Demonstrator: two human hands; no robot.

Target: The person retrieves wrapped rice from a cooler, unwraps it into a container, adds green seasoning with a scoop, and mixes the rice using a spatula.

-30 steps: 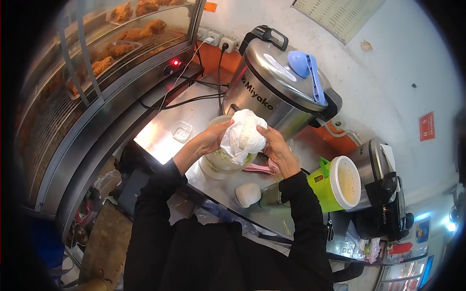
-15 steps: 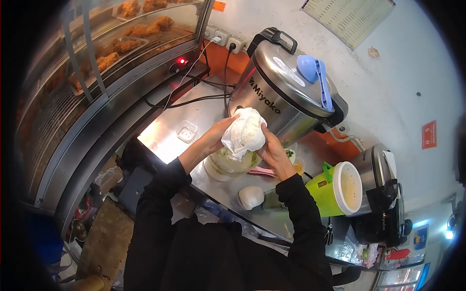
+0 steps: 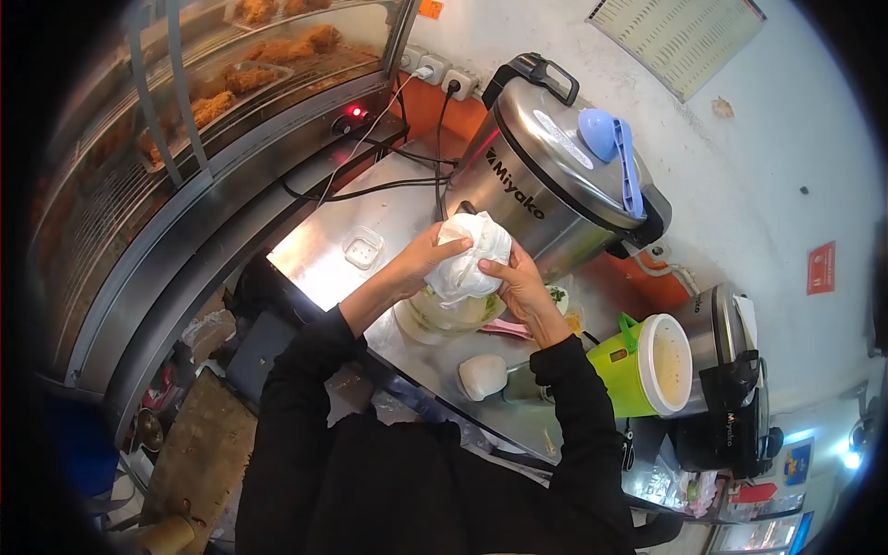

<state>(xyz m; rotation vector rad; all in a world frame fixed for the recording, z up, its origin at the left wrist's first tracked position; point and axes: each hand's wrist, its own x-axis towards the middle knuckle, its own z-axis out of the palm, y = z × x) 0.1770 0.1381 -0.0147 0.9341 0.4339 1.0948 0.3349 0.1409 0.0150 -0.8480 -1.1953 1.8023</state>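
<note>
A bundle of rice in white paper is held up in front of the large rice cooker, over a clear round container. My left hand grips its left side, with the thumb lying across the paper. On the right, my right hand pinches the paper with the thumb on top. Folded paper covers most of the rice. Below, a similar white wrapped bundle rests on the metal table. A pink handle shows partly behind my right hand.
The steel Miyako rice cooker carries blue scoops on its lid. A green bucket stands right, beside another cooker. Left is a glass display case with fried food. A small clear tray and cables lie behind.
The paper has been folded over the rice, which showed openly on top before. Both thumbs have moved inward onto the paper. The whole view has shifted slightly.
</note>
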